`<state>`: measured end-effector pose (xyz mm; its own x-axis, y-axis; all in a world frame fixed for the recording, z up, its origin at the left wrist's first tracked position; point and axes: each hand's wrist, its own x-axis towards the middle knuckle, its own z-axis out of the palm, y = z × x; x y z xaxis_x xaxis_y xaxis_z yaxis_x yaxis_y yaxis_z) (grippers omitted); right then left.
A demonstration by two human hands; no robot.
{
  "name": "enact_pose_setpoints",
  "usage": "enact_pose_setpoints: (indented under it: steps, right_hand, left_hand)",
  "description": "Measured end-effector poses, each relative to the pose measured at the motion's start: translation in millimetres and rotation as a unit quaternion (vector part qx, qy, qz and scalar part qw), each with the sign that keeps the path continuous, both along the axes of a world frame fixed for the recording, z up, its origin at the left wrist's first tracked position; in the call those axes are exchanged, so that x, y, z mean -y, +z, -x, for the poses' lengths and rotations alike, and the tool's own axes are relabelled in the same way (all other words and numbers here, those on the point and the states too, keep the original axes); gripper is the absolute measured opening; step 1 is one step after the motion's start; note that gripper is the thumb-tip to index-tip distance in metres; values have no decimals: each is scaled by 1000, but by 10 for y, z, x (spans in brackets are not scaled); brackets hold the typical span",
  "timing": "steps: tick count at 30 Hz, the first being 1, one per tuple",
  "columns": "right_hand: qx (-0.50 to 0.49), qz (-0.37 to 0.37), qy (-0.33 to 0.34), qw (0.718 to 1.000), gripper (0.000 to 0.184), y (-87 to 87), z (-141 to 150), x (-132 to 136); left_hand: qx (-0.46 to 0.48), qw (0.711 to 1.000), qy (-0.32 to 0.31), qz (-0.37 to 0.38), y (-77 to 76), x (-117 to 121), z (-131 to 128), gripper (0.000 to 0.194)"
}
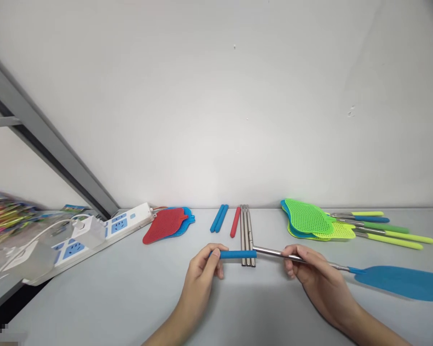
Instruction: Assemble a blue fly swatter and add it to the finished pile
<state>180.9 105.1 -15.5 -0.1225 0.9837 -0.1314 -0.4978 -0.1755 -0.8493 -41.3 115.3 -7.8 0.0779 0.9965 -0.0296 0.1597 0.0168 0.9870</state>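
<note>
My left hand (204, 270) is closed around one end of a blue handle grip (238, 254). In my right hand (312, 269) is the metal rod (269, 251) of a fly swatter, whose blue paddle (400, 282) points off to the right. The rod's bare end lies right by the open end of the blue grip; I cannot tell whether it has entered. Just behind the grip, several loose metal rods (246, 235) lie side by side on the table. Two more blue grips (219, 218) and a red grip (235, 222) are to their left.
Red and blue swatter paddles (166, 225) lie at the back left. At the back right, swatters with green, blue and yellow paddles (310, 218) are stacked. A power strip (94, 240) with plugs and cables runs along the left, near a metal frame post (57, 134) and colourful packages (10, 221).
</note>
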Motion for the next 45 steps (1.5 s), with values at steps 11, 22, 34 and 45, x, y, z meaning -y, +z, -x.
enact_pose_setpoints:
  steps: [11, 22, 34, 45]
  right_hand:
    - [-11, -4, -52, 999, 24, 49, -3, 2]
    - [22, -33, -46, 998, 27, 65, -30, 8]
    - [76, -32, -38, 996, 25, 81, -34, 6]
    - [89, -30, -43, 995, 25, 86, -32, 3]
  left_hand:
    - [21, 1000, 17, 3, 65, 18, -40, 30]
    - [38, 999, 10, -27, 6, -7, -45, 24]
    - [50, 999, 3, -9, 32, -4, -56, 23]
    - [22, 999, 15, -23, 52, -5, -74, 25]
